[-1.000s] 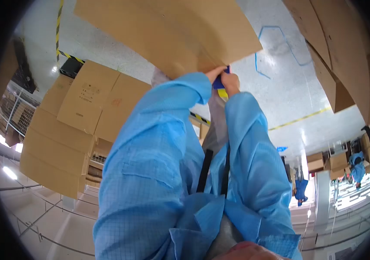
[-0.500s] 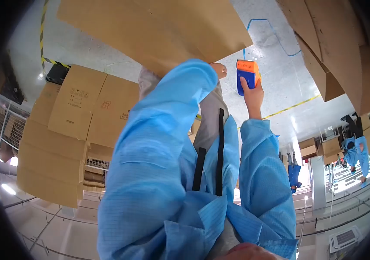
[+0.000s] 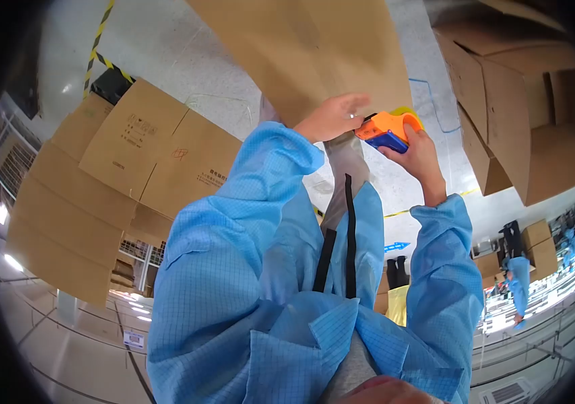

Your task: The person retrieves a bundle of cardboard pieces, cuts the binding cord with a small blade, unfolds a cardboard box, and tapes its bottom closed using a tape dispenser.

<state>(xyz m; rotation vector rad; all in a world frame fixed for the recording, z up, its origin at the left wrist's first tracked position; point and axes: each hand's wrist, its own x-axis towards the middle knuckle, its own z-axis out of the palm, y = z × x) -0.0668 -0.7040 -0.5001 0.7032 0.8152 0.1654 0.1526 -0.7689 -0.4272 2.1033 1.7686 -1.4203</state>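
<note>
My right hand (image 3: 419,156) is wrapped round an orange and blue tape dispenser (image 3: 390,126), which has a yellow part on its far side. My left hand (image 3: 336,117) is just left of the dispenser's front end, its fingers stretched out and slightly blurred, and a ring shows on one finger. Whether its fingertips touch the dispenser I cannot tell. Beneath and beyond my left hand lies the brown face of a large cardboard box (image 3: 314,47), close in front of my legs.
Flattened and folded cartons (image 3: 125,145) stand on the left. Open cardboard boxes (image 3: 503,114) are on the right. A blue strap (image 3: 443,129) lies on the grey floor (image 3: 213,67), with yellow-black tape (image 3: 102,40) at upper left. Other people (image 3: 518,276) stand in the background at right.
My left hand has come up from beside the box edge towards the dispenser. The right hand has turned the dispenser sideways and brought it nearer the left. The view has shifted.
</note>
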